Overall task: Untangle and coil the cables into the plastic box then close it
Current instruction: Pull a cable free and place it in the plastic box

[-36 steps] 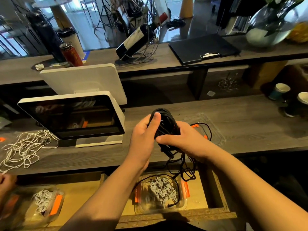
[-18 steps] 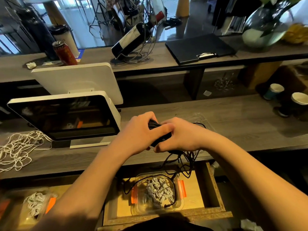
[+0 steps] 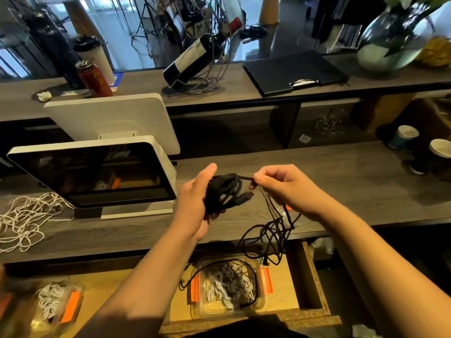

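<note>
Drawing apart since a moment ago: left hand (image 3: 195,203) grips coiled black cable bundle (image 3: 223,191) above table (image 3: 341,172); right hand (image 3: 280,184) pinches strand beside it. Tangle hangs below, over clear plastic box (image 3: 264,303); winding continues.

white monitor (image 3: 97,174) on counter | wine bottle (image 3: 195,57) tilted in rack | red can (image 3: 94,79) | black clipboard (image 3: 292,71) | paper cups (image 3: 405,136)

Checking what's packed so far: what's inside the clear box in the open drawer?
The box holds coiled white cables, with a loose black cable trailing across them. The box bottom beneath the coils is covered.
</note>
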`<action>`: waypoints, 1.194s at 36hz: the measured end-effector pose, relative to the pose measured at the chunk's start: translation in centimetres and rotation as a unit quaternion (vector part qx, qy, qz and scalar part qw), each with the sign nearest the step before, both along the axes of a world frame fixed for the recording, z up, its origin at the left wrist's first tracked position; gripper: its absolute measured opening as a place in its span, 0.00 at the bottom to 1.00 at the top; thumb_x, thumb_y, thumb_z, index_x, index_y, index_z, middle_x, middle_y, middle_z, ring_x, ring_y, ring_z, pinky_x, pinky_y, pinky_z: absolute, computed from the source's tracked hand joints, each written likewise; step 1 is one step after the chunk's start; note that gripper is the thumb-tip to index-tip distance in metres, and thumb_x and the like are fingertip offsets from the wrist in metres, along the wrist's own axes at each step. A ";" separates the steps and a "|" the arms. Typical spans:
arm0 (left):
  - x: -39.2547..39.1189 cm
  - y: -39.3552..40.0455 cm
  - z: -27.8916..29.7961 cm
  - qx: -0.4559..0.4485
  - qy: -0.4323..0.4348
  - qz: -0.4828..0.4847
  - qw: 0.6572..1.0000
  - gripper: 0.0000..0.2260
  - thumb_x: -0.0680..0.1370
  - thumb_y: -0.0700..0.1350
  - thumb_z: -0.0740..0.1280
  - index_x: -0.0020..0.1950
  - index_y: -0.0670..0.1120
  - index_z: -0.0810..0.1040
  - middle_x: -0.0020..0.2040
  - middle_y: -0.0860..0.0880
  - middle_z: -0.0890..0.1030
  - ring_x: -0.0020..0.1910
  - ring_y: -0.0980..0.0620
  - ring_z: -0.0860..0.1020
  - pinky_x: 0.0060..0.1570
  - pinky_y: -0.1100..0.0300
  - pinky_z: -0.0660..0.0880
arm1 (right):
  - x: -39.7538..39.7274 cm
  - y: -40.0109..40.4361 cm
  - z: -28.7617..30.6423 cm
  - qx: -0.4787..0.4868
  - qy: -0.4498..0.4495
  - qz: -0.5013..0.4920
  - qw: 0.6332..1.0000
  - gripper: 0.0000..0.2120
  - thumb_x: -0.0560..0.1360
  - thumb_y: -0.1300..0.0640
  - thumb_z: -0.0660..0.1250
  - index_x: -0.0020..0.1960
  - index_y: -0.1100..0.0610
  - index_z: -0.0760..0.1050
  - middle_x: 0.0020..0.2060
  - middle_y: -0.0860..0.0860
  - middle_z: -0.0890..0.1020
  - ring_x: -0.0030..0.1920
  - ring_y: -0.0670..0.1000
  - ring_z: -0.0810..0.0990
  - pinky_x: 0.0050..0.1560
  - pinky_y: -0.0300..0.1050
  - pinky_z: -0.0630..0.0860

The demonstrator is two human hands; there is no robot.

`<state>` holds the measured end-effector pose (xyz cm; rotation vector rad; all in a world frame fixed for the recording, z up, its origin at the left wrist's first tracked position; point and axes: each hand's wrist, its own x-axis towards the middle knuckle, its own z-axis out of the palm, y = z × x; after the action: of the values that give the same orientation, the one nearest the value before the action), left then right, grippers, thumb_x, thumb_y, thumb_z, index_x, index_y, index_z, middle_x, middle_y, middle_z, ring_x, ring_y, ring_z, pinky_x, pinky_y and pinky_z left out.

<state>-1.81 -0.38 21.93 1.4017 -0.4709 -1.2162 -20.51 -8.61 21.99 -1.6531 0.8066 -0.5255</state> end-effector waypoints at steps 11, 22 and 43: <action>-0.2 -3.6 -0.7 -0.083 -0.154 0.175 0.969 0.16 0.78 0.56 0.68 0.35 0.48 0.76 0.34 0.45 0.78 0.35 0.46 0.81 0.27 0.55 0.71 | 3.6 5.1 -3.8 -0.026 0.053 -0.042 0.997 0.15 0.83 0.50 0.57 0.44 0.51 0.79 0.25 0.43 0.70 0.28 0.43 0.67 0.31 0.39 0.65; -0.1 -5.1 -3.2 -0.146 -0.473 0.133 0.859 0.10 0.78 0.49 0.70 0.39 0.47 0.77 0.30 0.56 0.75 0.33 0.56 0.77 0.30 0.67 0.69 | 4.0 5.2 -0.7 -0.182 0.130 -0.012 0.975 0.10 0.82 0.52 0.62 0.49 0.55 0.80 0.34 0.47 0.80 0.36 0.45 0.77 0.34 0.39 0.70; 1.5 -5.0 -0.5 -0.053 -0.213 -0.195 0.956 0.20 0.73 0.66 0.63 0.38 0.49 0.80 0.30 0.51 0.77 0.32 0.54 0.77 0.38 0.58 0.73 | 4.6 -4.7 -1.5 -0.174 0.021 -0.043 0.984 0.13 0.75 0.48 0.70 0.45 0.58 0.82 0.38 0.56 0.83 0.40 0.56 0.81 0.43 0.54 0.78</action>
<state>-0.29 -5.42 21.43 1.5251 -1.1413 -1.1698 -15.87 -13.31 20.45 -1.9603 0.8564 -0.7268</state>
